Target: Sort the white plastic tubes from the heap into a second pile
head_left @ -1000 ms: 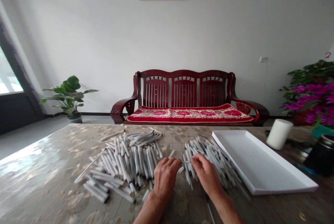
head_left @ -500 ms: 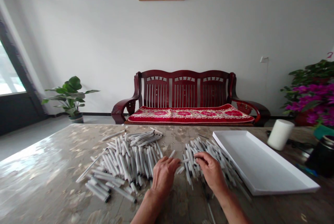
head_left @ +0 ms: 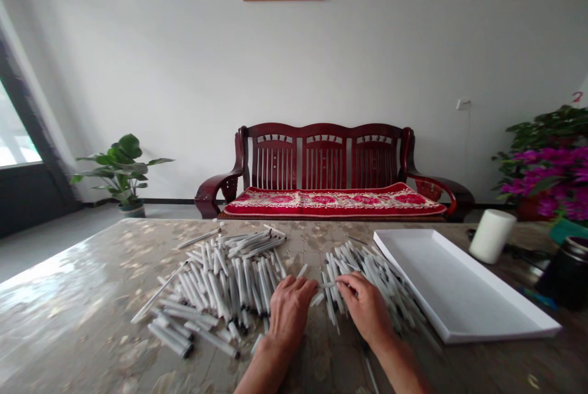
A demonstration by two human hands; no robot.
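Note:
My left hand is closed, its fingertips pinching one end of a pale, translucent pen. At that pen's other end, the thumb and fingers of my right hand are pinched together, so it lies level between both hands. Beside my left hand spreads a heap of whitish pens, several showing black ends. A second pile of similar pens lies behind and around my right hand, which hides part of it.
A shallow white tray stands right of the second pile on the patterned table. Beyond it are a white cylinder, a dark flask and purple flowers. A red wooden bench stands behind the table.
My right hand has shifted slightly left, and its fingertips now meet the right end of the pen. My left hand stays nearly in place.

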